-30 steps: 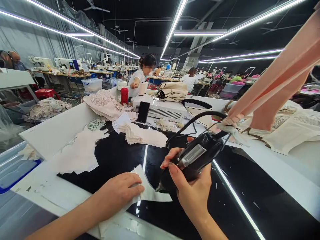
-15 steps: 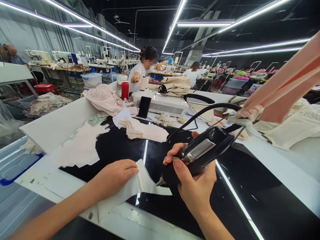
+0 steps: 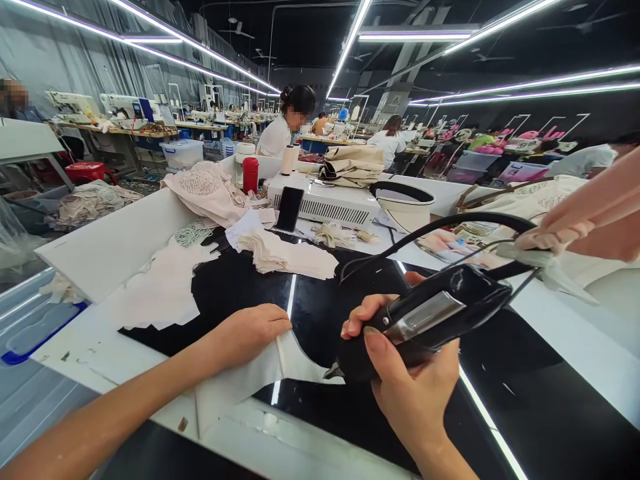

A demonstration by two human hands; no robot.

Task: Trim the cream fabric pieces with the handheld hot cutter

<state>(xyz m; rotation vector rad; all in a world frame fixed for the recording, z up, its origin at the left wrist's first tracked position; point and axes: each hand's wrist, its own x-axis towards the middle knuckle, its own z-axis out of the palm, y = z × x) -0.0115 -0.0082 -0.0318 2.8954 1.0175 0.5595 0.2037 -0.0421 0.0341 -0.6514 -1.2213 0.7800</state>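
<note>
One tool (image 3: 430,313) moved rightward, gripped by right hand (image 3: 417,393); left hand (image 3: 247,337) pinches one cloth (image 3: 265,372).

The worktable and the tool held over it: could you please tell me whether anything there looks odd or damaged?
Two things: peach cloth is bunched at the cord of the black tool in the right hand, which looks improvised; and the worktable has a brown mark on its white front edge, perhaps a chip.
</note>
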